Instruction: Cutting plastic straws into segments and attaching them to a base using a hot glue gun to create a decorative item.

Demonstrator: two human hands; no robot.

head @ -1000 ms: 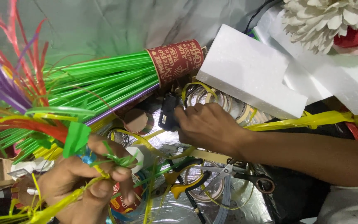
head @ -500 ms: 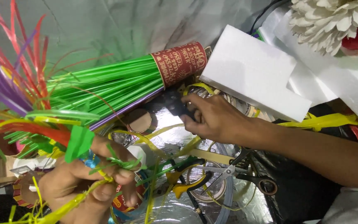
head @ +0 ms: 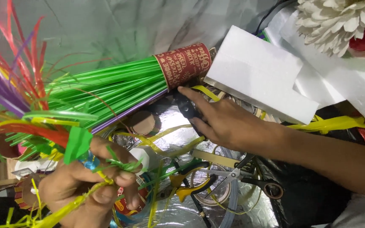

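Green and yellow plastic strips (head: 70, 202) sit pinched in my left hand (head: 85, 185) at the lower left. To their right, my right hand (head: 229, 122) closes around a small black tool (head: 186, 107), its long axis slanting up-left toward the red paper cup (head: 184, 63) of green straws (head: 106, 88).

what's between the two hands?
Head view: between left hand and right hand lie crinkled silver foil, loose yellow strips and part of a white cylinder.
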